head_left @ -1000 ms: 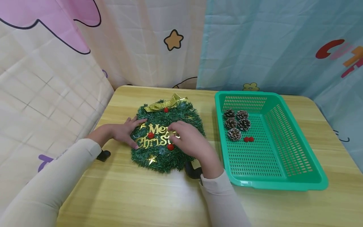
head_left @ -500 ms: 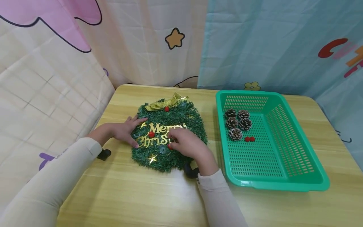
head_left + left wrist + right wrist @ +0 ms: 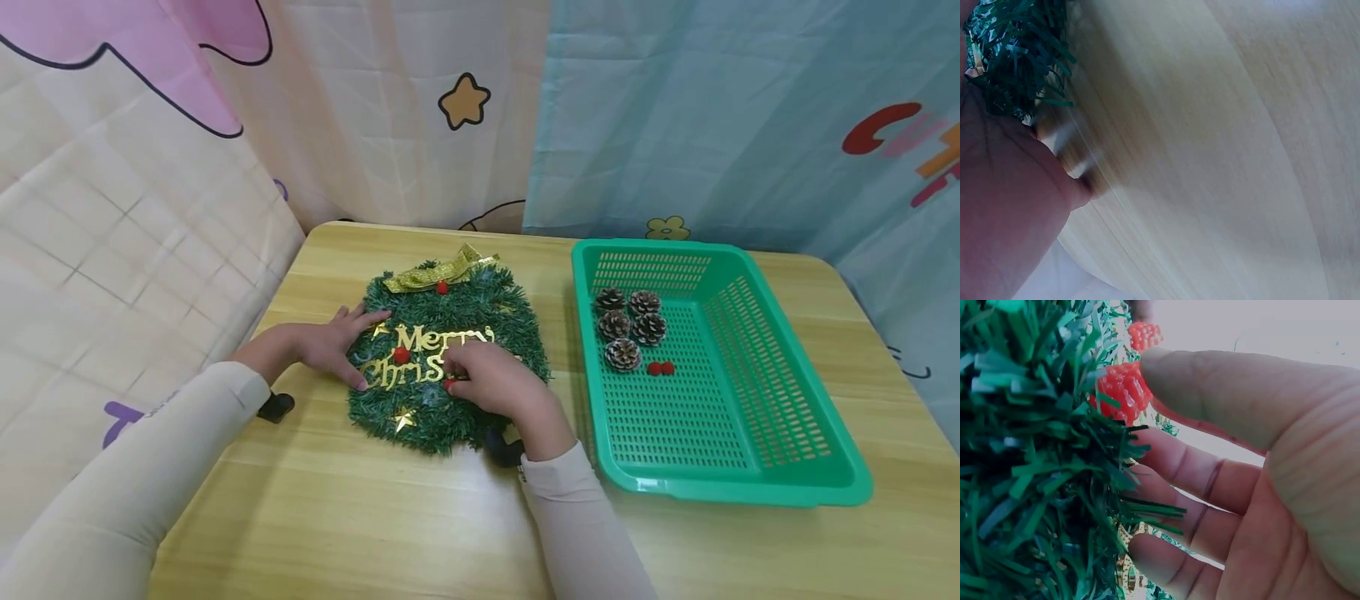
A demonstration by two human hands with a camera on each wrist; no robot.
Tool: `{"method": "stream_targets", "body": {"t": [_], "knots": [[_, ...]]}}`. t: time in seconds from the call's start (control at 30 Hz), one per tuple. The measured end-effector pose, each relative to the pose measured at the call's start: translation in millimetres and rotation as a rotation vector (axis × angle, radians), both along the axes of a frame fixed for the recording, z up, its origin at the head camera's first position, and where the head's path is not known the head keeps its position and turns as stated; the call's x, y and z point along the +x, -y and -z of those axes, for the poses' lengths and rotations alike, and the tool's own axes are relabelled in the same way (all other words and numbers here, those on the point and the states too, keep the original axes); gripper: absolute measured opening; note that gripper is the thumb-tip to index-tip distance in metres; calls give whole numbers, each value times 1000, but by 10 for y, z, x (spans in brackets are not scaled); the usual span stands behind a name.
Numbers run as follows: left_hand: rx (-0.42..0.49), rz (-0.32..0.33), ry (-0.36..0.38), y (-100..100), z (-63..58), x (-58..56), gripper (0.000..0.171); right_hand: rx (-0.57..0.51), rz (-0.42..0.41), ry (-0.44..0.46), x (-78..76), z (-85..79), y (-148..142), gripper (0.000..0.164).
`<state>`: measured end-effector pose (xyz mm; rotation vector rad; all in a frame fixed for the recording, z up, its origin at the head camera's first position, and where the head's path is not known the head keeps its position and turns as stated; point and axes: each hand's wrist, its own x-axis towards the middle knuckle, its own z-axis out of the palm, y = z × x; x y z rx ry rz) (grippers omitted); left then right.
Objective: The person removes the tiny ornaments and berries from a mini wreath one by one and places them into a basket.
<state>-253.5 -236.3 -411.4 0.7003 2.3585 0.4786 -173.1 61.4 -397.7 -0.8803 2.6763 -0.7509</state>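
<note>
A green tinsel Christmas wreath [image 3: 480,307] lies on the table, bearing a gold "Merry Christmas" sign [image 3: 411,337]. My left hand [image 3: 328,348] rests on its left edge with fingers spread. At the lower right of the lettering, my right hand [image 3: 498,379] pinches a red berry [image 3: 1124,392]; in the right wrist view the thumb tip sits against it, and the other fingers reach in at the tinsel. The hand covers the end of the sign's lower word. Another red berry [image 3: 402,355], gold stars [image 3: 404,418] and a gold ribbon bow [image 3: 438,273] also decorate the wreath.
Right of the wreath stands a green plastic basket [image 3: 720,492]. Inside are several pinecones [image 3: 623,355] and a pair of red berries [image 3: 662,368]. A fabric curtain [image 3: 390,125] hangs behind the wooden table [image 3: 360,517].
My right hand has come down from over the lettering to the red berry at the lower right, its fingers closing in on it. My left hand keeps its place on the wreath.
</note>
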Motion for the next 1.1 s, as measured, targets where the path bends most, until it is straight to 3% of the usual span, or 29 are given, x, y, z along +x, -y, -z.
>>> {"method": "stream_targets", "body": {"t": [0.77,1.1], "knots": [[25,-7,4,13,-13,16,120,65,-26,-16,-29,27,33,17],[10,1,-9,13,12,2,120,47,-17,14,-26,9,21,8]]}}
